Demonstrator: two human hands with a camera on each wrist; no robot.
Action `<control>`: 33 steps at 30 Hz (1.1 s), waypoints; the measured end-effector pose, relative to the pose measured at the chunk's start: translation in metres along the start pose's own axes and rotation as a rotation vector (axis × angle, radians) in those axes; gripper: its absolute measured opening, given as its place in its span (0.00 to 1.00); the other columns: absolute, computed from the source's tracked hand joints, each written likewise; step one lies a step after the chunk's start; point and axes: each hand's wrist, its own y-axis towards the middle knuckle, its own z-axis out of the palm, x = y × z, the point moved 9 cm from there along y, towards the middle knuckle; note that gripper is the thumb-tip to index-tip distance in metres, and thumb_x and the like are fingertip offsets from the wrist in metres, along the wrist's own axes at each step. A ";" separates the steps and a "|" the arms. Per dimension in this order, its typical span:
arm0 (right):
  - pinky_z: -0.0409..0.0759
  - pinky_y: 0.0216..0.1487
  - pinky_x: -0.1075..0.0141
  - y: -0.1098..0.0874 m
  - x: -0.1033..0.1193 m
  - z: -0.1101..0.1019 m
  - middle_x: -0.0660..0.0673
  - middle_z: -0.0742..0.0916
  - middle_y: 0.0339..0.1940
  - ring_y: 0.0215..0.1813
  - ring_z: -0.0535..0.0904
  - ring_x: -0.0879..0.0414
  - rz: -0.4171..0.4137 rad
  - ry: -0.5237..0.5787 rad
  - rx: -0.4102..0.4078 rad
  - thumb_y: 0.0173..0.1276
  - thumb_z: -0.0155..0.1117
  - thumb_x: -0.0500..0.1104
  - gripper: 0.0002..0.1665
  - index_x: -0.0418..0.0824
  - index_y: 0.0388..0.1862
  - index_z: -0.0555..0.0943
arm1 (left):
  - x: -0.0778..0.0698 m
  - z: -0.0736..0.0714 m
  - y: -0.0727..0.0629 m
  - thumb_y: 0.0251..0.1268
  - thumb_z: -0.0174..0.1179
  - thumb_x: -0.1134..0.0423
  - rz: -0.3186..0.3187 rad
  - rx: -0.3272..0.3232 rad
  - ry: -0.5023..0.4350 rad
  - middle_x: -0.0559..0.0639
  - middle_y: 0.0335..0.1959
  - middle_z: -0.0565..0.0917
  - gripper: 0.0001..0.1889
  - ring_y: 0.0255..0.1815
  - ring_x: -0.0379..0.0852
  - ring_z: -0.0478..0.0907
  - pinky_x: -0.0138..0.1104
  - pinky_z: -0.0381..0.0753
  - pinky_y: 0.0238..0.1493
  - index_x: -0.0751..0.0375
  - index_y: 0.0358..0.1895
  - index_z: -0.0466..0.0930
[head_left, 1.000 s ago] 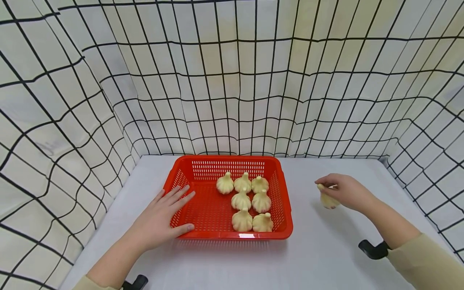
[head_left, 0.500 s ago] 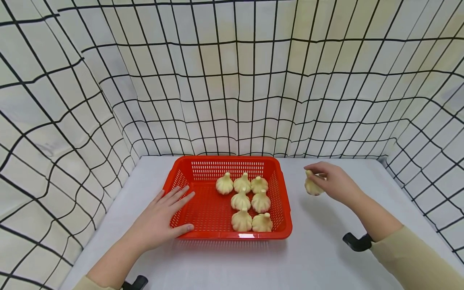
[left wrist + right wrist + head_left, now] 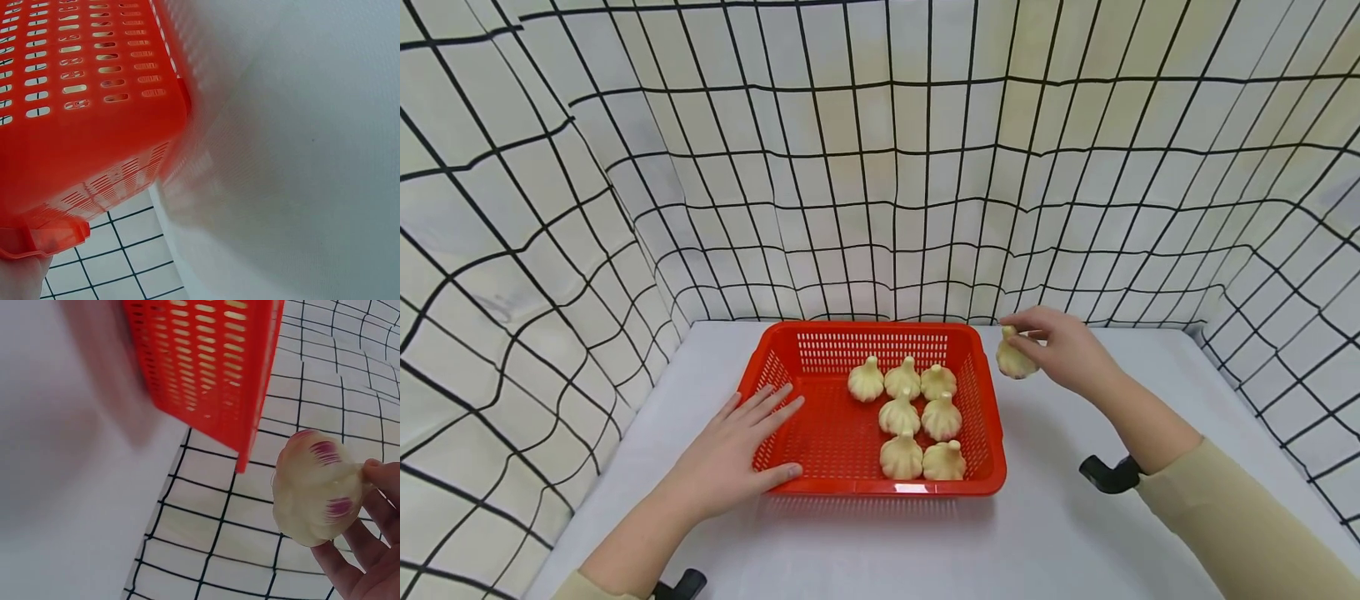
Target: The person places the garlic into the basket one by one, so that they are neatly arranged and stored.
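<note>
A garlic bulb hangs by its stem from my right hand, pinched between thumb and fingers, just right of the red basket's far right corner. Purple streaks mark that garlic bulb in the right wrist view. My left hand lies with spread fingers over the left rim of the red plastic basket. Inside the basket, several more garlic bulbs stand stem-up in its right half, while bare red floor shows in the left half. The left wrist view shows mostly the basket's slotted wall.
The basket stands on a white table. Black netting over white cloth rises behind the table and along both sides. A black strap piece sits at the right wrist.
My right hand has carried the garlic bulb leftward and toward the back, from the right part of the table up close to the basket. My left hand and the basket have stayed put.
</note>
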 end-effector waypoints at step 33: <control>0.82 0.46 0.64 0.072 0.104 0.078 0.53 0.87 0.45 0.48 0.81 0.58 -0.156 -0.055 0.274 0.70 0.66 0.44 0.12 0.51 0.51 0.85 | 0.000 0.001 0.001 0.58 0.63 0.33 0.017 -0.012 -0.001 0.48 0.79 0.57 0.45 0.78 0.56 0.55 0.56 0.44 0.76 0.45 0.77 0.61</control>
